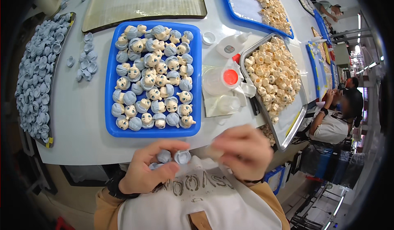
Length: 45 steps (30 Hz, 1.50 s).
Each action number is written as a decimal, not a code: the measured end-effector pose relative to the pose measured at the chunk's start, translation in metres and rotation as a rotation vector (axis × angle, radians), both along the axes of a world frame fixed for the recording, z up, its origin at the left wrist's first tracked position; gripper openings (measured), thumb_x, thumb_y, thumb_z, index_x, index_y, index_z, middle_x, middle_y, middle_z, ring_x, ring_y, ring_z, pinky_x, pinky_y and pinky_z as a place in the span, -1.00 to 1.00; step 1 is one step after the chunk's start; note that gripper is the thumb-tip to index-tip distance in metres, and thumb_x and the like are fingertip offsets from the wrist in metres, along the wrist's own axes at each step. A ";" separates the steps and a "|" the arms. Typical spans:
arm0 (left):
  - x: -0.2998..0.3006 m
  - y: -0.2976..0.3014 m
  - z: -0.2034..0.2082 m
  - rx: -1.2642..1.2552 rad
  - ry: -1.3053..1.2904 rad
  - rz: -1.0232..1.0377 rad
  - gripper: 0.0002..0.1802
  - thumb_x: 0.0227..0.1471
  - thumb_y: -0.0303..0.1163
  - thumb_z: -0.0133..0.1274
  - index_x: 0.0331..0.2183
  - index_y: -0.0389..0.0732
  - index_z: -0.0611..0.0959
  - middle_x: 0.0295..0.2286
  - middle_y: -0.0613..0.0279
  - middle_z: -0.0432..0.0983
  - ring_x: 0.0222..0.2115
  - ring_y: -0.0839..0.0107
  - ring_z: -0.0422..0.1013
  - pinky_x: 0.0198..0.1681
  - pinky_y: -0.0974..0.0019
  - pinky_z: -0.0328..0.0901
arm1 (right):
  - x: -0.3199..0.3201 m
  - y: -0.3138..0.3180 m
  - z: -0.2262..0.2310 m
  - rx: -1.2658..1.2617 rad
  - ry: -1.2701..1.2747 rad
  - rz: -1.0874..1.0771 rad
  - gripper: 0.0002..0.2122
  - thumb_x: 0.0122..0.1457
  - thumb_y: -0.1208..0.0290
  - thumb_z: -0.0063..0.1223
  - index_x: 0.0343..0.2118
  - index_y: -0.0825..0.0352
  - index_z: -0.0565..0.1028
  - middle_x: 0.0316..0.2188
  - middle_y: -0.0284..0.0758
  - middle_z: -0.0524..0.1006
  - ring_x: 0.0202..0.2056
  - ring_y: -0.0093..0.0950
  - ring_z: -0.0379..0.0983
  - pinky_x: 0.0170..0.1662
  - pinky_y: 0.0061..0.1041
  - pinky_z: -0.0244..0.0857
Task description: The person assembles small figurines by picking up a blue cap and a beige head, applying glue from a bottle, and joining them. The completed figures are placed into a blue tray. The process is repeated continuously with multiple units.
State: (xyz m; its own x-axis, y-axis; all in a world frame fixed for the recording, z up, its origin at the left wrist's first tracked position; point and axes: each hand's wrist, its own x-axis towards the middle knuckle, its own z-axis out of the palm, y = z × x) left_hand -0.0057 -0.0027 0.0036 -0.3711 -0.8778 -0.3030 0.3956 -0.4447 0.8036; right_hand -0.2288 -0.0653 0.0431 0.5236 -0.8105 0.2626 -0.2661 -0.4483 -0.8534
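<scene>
My left hand (150, 165), at the table's near edge, curls around several blue-grey doll hair pieces. One hollow hair piece (182, 157) sits at its fingertips with the open side showing. Close by on the right, my right hand (242, 150) is blurred by motion, its fingers pinched on a small pale thing (214, 152) too smeared to make out. Just beyond both hands lies a blue tray (154, 134) with rows of small doll heads (148, 79), cream faces joined to blue-grey hair.
Loose hair pieces (87, 62) lie left of the blue tray, beside a heaped tray of them (41, 78). To the right stand a bottle with a red top (230, 77), a white bottle (232, 45) and a metal tray (289, 137) of cream parts. A co-worker (334, 125) sits at far right.
</scene>
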 end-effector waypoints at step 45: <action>-0.012 -0.013 0.004 -0.336 -0.054 0.143 -0.63 -0.19 -0.58 0.23 -0.25 -0.30 0.51 -0.29 0.19 0.42 -0.48 0.63 0.32 -0.42 0.54 0.22 | 0.013 -0.002 -0.005 -0.087 -0.231 0.113 -0.65 -0.25 0.61 0.28 -0.29 0.40 0.51 -0.41 -0.24 0.50 -0.45 -0.43 0.42 -0.42 -0.54 0.29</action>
